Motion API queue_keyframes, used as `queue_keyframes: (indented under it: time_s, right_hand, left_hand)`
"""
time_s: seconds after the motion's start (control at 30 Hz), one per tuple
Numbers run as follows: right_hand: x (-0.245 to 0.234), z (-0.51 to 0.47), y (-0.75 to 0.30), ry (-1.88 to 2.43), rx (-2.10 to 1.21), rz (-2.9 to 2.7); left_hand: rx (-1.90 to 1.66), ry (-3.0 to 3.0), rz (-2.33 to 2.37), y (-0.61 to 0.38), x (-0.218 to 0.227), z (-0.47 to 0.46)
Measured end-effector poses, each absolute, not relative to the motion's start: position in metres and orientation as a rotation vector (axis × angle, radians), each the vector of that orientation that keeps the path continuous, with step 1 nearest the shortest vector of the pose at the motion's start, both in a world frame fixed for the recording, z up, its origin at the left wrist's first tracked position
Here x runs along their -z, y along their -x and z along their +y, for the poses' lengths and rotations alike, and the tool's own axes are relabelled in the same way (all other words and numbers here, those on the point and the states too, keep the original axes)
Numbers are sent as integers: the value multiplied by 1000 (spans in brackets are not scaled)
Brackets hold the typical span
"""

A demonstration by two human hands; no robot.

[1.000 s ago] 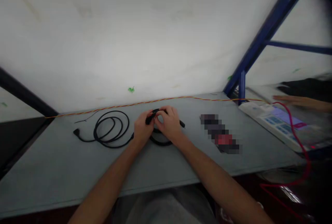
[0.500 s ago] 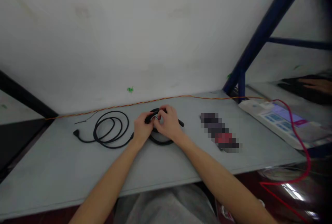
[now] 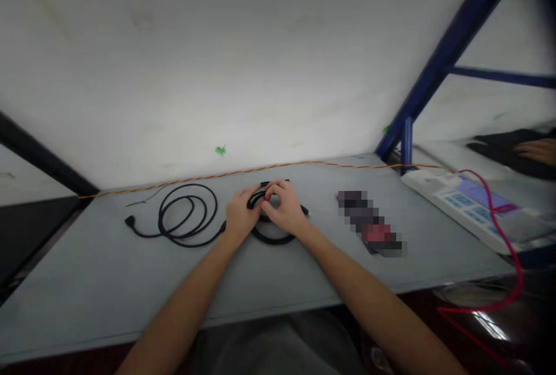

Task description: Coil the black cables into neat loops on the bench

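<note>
"What do our two hands have?"

"Our left hand (image 3: 241, 211) is curled nearly closed, with the black cable coil (image 3: 273, 241) held between thumb and fingers. Our right hand (image 3: 285, 204) is curled too, its thumb and finger pinching the top of the coil. We can't tell just which strand they have."

"Where is the coil, and which way does it go?"

"It's in the middle of the grey table (image 3: 174, 288). Its bottom loop is longest from left to right. The bunched part slants away from us, up to the right. One black end (image 3: 306, 211) pokes out past our right hand, pointing right and a bit toward us."

"What changed from half a second ago?"

"The part by our left hand looked like one thick lump. Now we see thin curved strands there."

"And what is around us?"

"On the left we see a loose black cable (image 3: 186, 245), its plug (image 3: 130, 221) pointing left. A twisted red-and-yellow wire (image 3: 226, 174) runs along the back. To the right is a blurred-out dark and red thing (image 3: 369, 223), then a white machine with blue buttons (image 3: 460, 207)."
</note>
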State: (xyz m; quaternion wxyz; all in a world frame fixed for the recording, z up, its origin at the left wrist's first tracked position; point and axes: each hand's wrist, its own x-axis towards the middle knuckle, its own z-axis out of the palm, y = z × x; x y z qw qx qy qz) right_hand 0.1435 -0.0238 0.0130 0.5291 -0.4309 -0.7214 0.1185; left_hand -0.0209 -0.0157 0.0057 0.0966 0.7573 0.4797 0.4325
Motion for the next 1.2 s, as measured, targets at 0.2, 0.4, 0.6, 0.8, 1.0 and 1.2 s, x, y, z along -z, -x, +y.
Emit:
queue_keyframes:
  time_s: [0.2, 0.4, 0.6, 0.8, 1.0, 1.2]
  right_hand:
    - [-14, -22, -144, 969, -426, -1689]
    - [-12, -18, -147, 908, -727, -1484]
    - [-19, -17, -151, 953, -861, -1457]
    - [-33, -20, -159, 938, -1137, -1404]
    - [-34, -23, -164, 978, -1458, -1184]
    - [-32, -21, -159, 956, -1335, -1100]
  left_hand:
    - [-1388, -2428, 1416, 22, -2, -12]
    - [-1438, -2543, 1368, 22, 1, -12]
    - [-1388, -2679, 1307, 23, -6, -15]
    - [-1348, -2784, 1155, 23, -7, -16]
    - [-1348, -2761, 1016, 23, -5, -15]
    - [-1431, -2410, 1065, 15, -6, -17]
